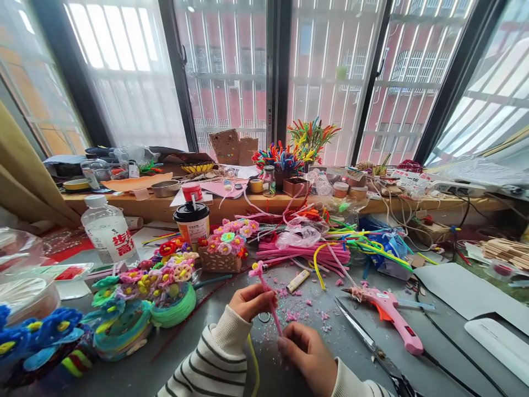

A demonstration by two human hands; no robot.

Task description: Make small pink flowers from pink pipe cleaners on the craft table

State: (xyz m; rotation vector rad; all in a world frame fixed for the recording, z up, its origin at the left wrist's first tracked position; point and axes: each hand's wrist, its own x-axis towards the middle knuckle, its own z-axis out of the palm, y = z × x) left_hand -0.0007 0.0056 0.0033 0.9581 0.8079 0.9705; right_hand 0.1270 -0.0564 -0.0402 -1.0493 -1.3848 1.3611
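Observation:
A pink pipe cleaner stem [265, 284] with a small pink and yellow flower at its top stands between my hands, over the grey table [219, 331]. The fingers of my left hand [253, 302] are closed round it below the flower. Lower down, my right hand [308, 353] pinches the stem's bottom end between thumb and forefinger. Pink fluff scraps [292, 316] lie behind and beside the hands. A yellow pipe cleaner [253, 366] lies beneath my left wrist.
Open scissors [372, 344] and a pink glue gun [392, 314] with its cable lie at the right. Fuzzy flower baskets [124, 325] and a water bottle [109, 234] stand left. Behind lie a lighter [298, 281] and a pile of pink pipe cleaners [303, 253].

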